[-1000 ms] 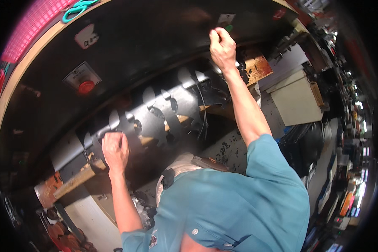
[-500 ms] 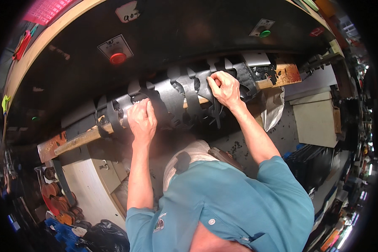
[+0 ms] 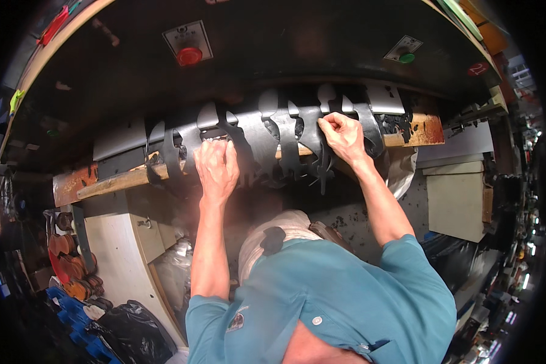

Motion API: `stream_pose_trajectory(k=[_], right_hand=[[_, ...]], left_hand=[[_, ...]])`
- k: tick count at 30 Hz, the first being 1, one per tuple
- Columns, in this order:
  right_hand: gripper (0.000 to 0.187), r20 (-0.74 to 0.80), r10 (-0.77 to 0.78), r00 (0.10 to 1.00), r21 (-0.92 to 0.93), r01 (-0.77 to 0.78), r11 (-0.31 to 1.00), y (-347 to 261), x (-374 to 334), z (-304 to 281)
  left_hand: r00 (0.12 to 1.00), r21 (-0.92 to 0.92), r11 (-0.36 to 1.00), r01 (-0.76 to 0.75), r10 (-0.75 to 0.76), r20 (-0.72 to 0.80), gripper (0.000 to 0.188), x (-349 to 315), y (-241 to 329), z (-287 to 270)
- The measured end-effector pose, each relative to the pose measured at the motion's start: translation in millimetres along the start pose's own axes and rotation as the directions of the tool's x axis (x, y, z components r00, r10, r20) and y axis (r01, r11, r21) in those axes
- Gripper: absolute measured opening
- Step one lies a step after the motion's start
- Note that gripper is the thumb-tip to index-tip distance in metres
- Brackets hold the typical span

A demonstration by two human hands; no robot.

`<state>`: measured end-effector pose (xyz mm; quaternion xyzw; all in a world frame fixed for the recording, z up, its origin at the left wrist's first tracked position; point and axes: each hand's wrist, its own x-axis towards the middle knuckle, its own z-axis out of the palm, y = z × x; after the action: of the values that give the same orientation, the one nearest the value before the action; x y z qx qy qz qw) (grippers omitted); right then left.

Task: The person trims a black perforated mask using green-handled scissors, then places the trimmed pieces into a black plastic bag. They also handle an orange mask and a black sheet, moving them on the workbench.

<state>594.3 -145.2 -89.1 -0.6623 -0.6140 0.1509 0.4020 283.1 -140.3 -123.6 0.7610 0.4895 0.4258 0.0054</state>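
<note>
Head view: left hand (image 3: 217, 167) at 9 o'clock of centre, fingers curled down onto the dark cut sheet (image 3: 267, 142) draped over the wooden surface (image 3: 118, 181). Right hand (image 3: 343, 136) at 1 o'clock, fingers pinched shut on a strip of the same sheet. Sheet spread between and under both hands. Red button (image 3: 189, 56) up at 11 o'clock, green button (image 3: 406, 58) at 1 o'clock on the black machine panel (image 3: 297, 42).

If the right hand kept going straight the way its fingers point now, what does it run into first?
The right hand already has its fingers curled on the dark cut-out sheet lying along the wooden board. Pushed further on, it would probably meet the machine's black face just behind that sheet, though the depth is hard to judge.
</note>
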Motion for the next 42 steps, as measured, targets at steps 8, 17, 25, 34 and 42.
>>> stream_pose_trajectory(k=[8, 17, 25, 34, 42], right_hand=[[0.017, -0.025, -0.224, 0.974, 0.172, 0.225, 0.959, -57.9, 79.4, 47.4], [0.064, 0.303, -0.114, 0.946, -0.178, 0.174, 0.969, -68.9, 143.3, 120.7], [0.052, 0.258, -0.025, 0.966, -0.022, 0.032, 0.999, -59.3, 161.2, 112.0], [0.052, 0.293, -0.163, 0.942, -0.192, 0.225, 0.955, -63.1, 179.6, 130.8], [0.040, 0.181, -0.289, 0.940, -0.174, 0.319, 0.931, -55.3, 159.3, 123.6]], left_hand=[[0.994, -0.104, 0.995, 0.013, -0.002, 0.113, 0.012, 12.1, 3.7, -6.4], [0.927, -0.316, 0.937, 0.148, -0.020, 0.375, 0.011, 37.7, -2.7, -24.0], [0.951, -0.411, 0.889, 0.201, -0.078, 0.298, 0.008, 126.8, -55.0, -25.3], [0.999, -0.279, 0.959, 0.043, -0.032, 0.043, 0.006, 165.8, -110.0, 39.3], [0.986, -0.249, 0.956, 0.156, -0.136, 0.093, 0.006, 164.5, -109.1, 38.4]])
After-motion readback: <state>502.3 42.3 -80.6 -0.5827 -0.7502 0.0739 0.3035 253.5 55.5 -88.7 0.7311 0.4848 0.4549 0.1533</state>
